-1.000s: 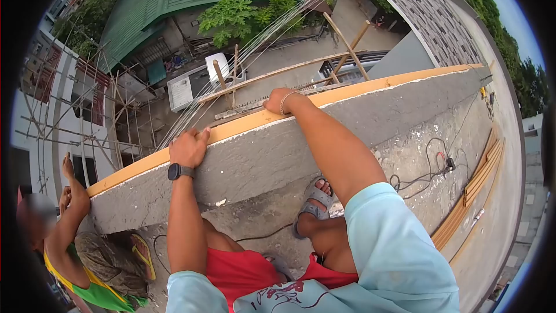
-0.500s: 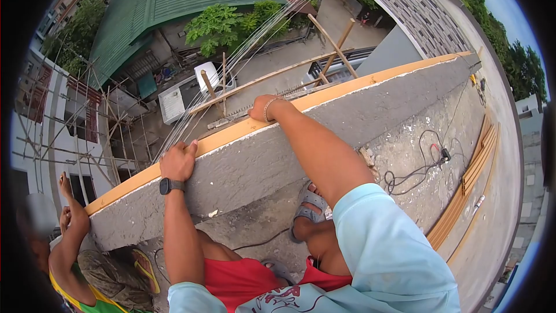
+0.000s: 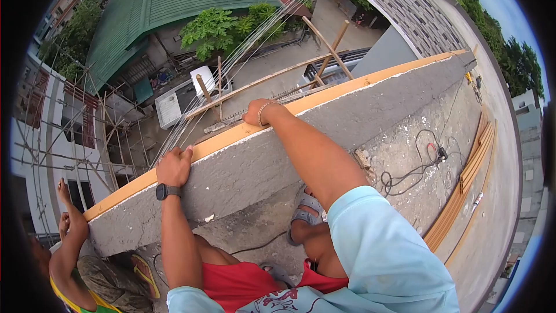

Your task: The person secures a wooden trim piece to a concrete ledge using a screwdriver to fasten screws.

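A long orange-tan board (image 3: pixel 324 96) runs along the outer top edge of a grey cement parapet wall (image 3: pixel 249 168). My left hand (image 3: pixel 175 166), below a dark wristwatch (image 3: pixel 168 192), is wrapped over the board left of the middle. Further right, my right hand (image 3: pixel 255 112) grips the same board, its fingers curled over the far side and partly hidden. A bracelet circles that wrist. Both arms reach forward across the wall.
At the left end of the wall a co-worker (image 3: pixel 72 243) crouches with arms raised. Cables (image 3: pixel 425 159) and a stack of long brown strips (image 3: pixel 463 188) lie on the rough floor to the right. Beyond the wall is a drop, with wires (image 3: pixel 243 52) and bamboo scaffolding (image 3: pixel 104 122).
The view has shifted slightly, so the scene sits a little further left. Both my hands keep their places on the board.
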Motion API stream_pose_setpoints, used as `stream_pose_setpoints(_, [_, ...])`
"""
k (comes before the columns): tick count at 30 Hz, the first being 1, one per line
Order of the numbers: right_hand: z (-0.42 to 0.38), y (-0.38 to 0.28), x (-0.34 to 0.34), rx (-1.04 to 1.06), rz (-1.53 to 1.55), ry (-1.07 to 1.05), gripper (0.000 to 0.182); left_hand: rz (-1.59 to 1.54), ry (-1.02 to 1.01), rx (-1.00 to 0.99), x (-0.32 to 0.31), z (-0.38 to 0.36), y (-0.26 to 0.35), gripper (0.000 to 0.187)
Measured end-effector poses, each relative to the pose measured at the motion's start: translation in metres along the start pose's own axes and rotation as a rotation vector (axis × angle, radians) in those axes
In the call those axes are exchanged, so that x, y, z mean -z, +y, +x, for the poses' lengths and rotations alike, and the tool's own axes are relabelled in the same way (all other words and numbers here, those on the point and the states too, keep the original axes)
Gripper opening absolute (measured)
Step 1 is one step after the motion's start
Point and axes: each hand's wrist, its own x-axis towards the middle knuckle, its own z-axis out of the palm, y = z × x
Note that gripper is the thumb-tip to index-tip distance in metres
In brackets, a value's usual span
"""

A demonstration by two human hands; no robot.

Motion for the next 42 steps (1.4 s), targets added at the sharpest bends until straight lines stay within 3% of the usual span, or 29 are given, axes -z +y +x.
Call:
stream_pose_setpoints(9, [0.0042, 0.0023, -0.0026, 0.008, 0.03, 0.0, 0.05, -0.017, 0.009, 0.006, 0.0017, -0.001, 0.0019, 0.056])
stream_pose_setpoints(42, [-0.0014, -0.0004, 0.0011, -0.008, 0.008, -0.003, 0.045, -0.006, -0.014, 0.014, 0.0026, 0.0001, 0.0025, 0.056])
